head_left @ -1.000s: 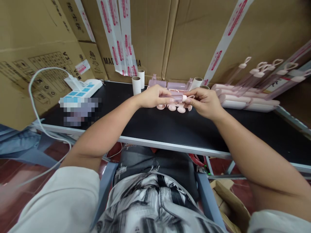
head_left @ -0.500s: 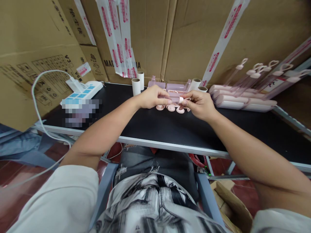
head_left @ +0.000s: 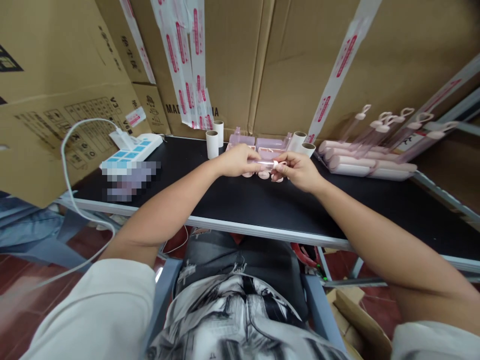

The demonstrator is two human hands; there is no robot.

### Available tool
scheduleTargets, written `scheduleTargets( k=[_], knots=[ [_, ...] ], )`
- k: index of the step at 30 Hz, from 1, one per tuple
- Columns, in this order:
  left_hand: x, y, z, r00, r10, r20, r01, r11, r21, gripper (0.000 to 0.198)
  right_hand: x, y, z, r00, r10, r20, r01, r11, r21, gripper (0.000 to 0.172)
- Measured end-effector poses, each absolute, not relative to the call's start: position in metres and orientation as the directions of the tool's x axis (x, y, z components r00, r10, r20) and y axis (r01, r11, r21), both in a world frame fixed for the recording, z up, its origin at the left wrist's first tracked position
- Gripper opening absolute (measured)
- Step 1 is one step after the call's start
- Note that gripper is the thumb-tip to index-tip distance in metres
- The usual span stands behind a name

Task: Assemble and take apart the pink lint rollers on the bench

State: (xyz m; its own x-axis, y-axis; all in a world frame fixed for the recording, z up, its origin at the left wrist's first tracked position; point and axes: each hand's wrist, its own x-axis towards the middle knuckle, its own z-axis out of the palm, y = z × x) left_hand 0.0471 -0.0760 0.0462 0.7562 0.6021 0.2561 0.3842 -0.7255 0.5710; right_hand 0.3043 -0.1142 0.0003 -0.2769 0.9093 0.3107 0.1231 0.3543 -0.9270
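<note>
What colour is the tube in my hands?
The tube is see-through pale pink, seen best in the head view.

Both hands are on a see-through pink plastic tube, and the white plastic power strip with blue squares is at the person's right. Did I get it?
Not quite: the head view shows the white plastic power strip with blue squares at the person's left, not right. The left hand and right hand are both on the see-through pink plastic tube, as you said.
</note>
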Motion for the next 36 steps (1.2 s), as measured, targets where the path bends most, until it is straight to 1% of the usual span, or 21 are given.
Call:
scheduleTargets(
  k=[2,3,4,7,9,12,16,18,20,22,23,24,25,26,28,29,31,33,36],
  knots=[
    [0.049,-0.079,0.046,0.725,0.630,0.277,0.392,-0.709,0.586,0.029,0.313,-0.111,0.009,-0.292,0.899,0.327,0.178,0.387,-0.905,0.069],
    [0.049,-0.080,0.047,0.704,0.649,0.288,0.379,-0.687,0.620,0.026,0.320,-0.110,0.014,-0.279,0.888,0.365,0.197,0.425,-0.883,0.068],
    [0.049,-0.082,0.048,0.681,0.672,0.292,0.354,-0.651,0.671,0.029,0.326,-0.108,0.019,-0.249,0.875,0.416,0.210,0.468,-0.858,0.066],
    [0.043,-0.086,0.056,0.622,0.728,0.288,0.223,-0.517,0.826,0.037,0.347,-0.104,0.028,-0.060,0.819,0.571,0.264,0.565,-0.782,0.053],
    [0.039,-0.088,0.062,0.606,0.740,0.291,0.136,-0.457,0.879,0.040,0.358,-0.099,0.030,0.039,0.791,0.611,0.340,0.564,-0.752,0.042],
    [0.034,-0.090,0.069,0.597,0.750,0.286,0.061,-0.398,0.915,0.054,0.369,-0.089,0.026,0.137,0.764,0.630,0.439,0.523,-0.730,0.028],
    [0.033,-0.089,0.071,0.620,0.727,0.296,-0.020,-0.362,0.932,0.071,0.382,-0.075,0.021,0.283,0.674,0.682,0.553,0.467,-0.690,0.019],
    [0.035,-0.088,0.070,0.606,0.717,0.345,-0.075,-0.381,0.922,0.073,0.387,-0.070,0.019,0.311,0.648,0.695,0.629,0.408,-0.662,0.019],
    [0.038,-0.090,0.069,0.583,0.715,0.385,-0.096,-0.411,0.907,0.069,0.392,-0.065,0.015,0.290,0.665,0.688,0.711,0.332,-0.620,0.024],
    [0.040,-0.094,0.069,0.605,0.716,0.349,-0.032,-0.415,0.909,0.060,0.395,-0.062,0.010,0.238,0.717,0.656,0.767,0.276,-0.579,0.033],
    [0.041,-0.096,0.068,0.639,0.709,0.297,0.046,-0.422,0.906,0.053,0.395,-0.060,0.007,0.213,0.747,0.630,0.776,0.262,-0.573,0.040],
    [0.043,-0.099,0.067,0.683,0.691,0.236,0.148,-0.448,0.882,0.045,0.395,-0.058,0.003,0.192,0.778,0.598,0.775,0.254,-0.579,0.048],
    [0.044,-0.101,0.065,0.727,0.663,0.178,0.256,-0.503,0.826,0.037,0.395,-0.057,0.000,0.175,0.807,0.564,0.768,0.247,-0.591,0.057],
    [0.047,-0.103,0.063,0.764,0.631,0.134,0.349,-0.580,0.736,0.031,0.394,-0.056,-0.003,0.166,0.828,0.535,0.762,0.236,-0.603,0.065],
    [0.052,-0.104,0.055,0.827,0.558,0.071,0.446,-0.728,0.521,0.023,0.393,-0.055,-0.006,0.163,0.855,0.492,0.767,0.204,-0.608,0.074],
    [0.055,-0.104,0.050,0.845,0.533,0.041,0.466,-0.772,0.431,0.021,0.392,-0.055,-0.007,0.164,0.860,0.483,0.777,0.189,-0.601,0.074],
    [0.060,-0.103,0.042,0.848,0.529,-0.022,0.509,-0.802,0.313,0.020,0.391,-0.056,-0.006,0.169,0.861,0.480,0.792,0.171,-0.586,0.068],
    [0.064,-0.102,0.037,0.828,0.556,-0.072,0.554,-0.792,0.257,0.024,0.391,-0.058,-0.001,0.179,0.843,0.507,0.793,0.182,-0.581,0.059],
    [0.065,-0.103,0.035,0.806,0.586,-0.083,0.587,-0.772,0.244,0.028,0.388,-0.066,0.010,0.232,0.749,0.620,0.769,0.249,-0.589,0.051]
  ],
)
